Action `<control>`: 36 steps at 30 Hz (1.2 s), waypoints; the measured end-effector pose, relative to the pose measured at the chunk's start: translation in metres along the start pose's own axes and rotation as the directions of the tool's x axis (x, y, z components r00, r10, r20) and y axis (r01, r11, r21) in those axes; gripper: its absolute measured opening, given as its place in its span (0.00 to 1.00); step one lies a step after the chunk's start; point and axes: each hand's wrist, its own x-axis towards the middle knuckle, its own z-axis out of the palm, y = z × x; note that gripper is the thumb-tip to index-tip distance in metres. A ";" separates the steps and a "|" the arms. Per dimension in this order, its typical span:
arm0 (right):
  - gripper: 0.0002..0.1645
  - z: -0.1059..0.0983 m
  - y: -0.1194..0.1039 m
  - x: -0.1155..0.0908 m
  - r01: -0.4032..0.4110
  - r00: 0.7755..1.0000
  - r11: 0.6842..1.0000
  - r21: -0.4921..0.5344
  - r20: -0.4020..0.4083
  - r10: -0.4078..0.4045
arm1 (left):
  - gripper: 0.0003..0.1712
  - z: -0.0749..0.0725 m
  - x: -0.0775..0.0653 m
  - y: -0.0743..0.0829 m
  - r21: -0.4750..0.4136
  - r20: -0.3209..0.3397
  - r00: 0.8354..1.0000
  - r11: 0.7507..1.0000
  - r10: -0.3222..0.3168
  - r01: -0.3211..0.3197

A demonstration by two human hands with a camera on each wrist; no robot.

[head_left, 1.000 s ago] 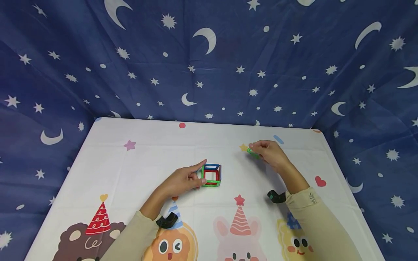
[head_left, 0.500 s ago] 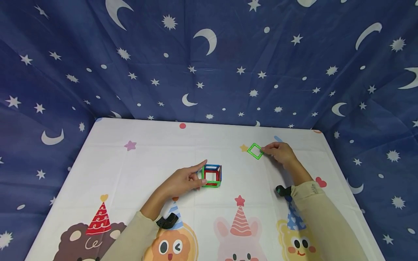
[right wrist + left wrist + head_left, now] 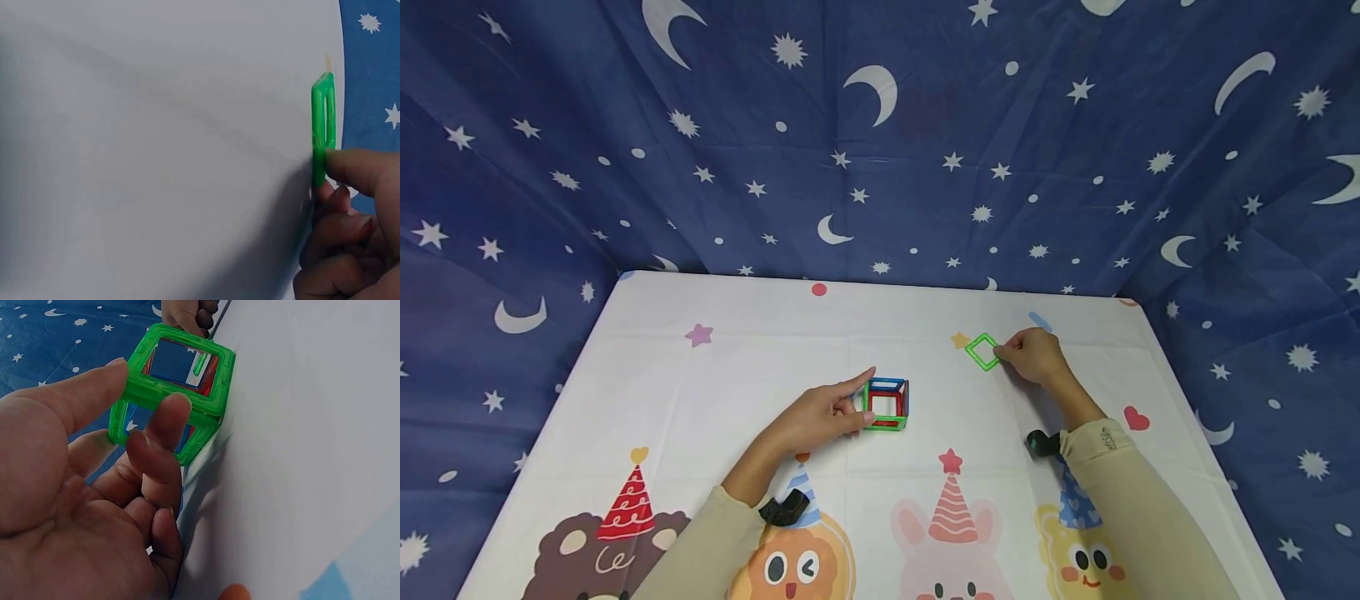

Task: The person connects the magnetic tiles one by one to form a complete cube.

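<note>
My left hand (image 3: 812, 417) grips the left side of a small open-framed cube of magnetic tiles (image 3: 887, 424) on the table, with green, blue and red edges. In the left wrist view, thumb and fingers lie along the green frames of the cube (image 3: 145, 390). Farther right and back, my right hand (image 3: 1037, 357) pinches a single green square magnetic tile (image 3: 976, 360) by one corner, its face showing as a diamond. From the right wrist view that tile (image 3: 319, 115) appears nearly edge-on, close over the white surface.
A white table cover (image 3: 760, 358) printed with party animals and shapes spreads beneath both hands. Behind it hangs a dark blue curtain (image 3: 925, 208) with moons and stars. Each wrist carries a small black camera (image 3: 784, 507).
The green tile has turned from a slanted view to a diamond facing the head camera. My right hand shifted right, then slightly back left. The left hand and cube stayed put.
</note>
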 end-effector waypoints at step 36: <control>0.18 0.025 -0.089 -0.092 -0.204 0.881 0.745 0.635 0.452 -0.144 | 0.44 -0.001 0.001 -0.001 0.042 0.012 1.000 0.999 0.013 -0.014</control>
